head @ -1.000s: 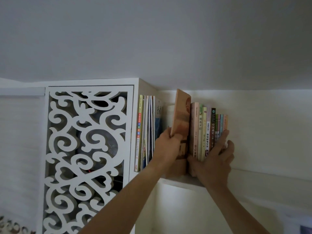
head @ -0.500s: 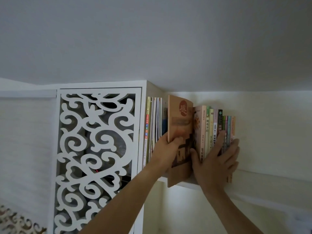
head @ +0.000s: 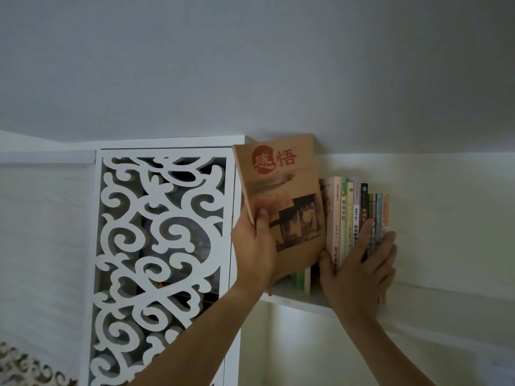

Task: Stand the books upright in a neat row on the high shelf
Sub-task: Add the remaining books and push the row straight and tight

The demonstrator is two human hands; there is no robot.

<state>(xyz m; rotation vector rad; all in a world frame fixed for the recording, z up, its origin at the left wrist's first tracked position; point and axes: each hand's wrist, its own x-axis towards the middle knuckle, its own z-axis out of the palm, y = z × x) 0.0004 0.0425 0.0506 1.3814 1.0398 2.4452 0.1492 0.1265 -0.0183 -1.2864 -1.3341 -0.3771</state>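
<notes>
While the right hand [head: 359, 270] lies flat against the row of books [head: 354, 218] on the high shelf [head: 298, 300], its fingers [head: 383, 246] straight and slightly spread over the spines and its thumb against the row's leftmost book, the left hand [head: 255, 246] grips a tan book [head: 284, 196] by its lower left edge. That thumb presses on the front cover and the other fingers curl behind it, out of sight. The tan book is tilted, its top leaning left, with the front cover facing the camera; a red disc with white characters sits near its top. Its lower right corner comes close to the right thumb, just left of the standing row. Behind its lower edge, the bottoms of a few thin books [head: 302, 280] show on the shelf. To the left stands a white cabinet with a scrolled cut-out panel [head: 158, 260], and the pale ceiling [head: 250, 65] fills the upper part of the view.
</notes>
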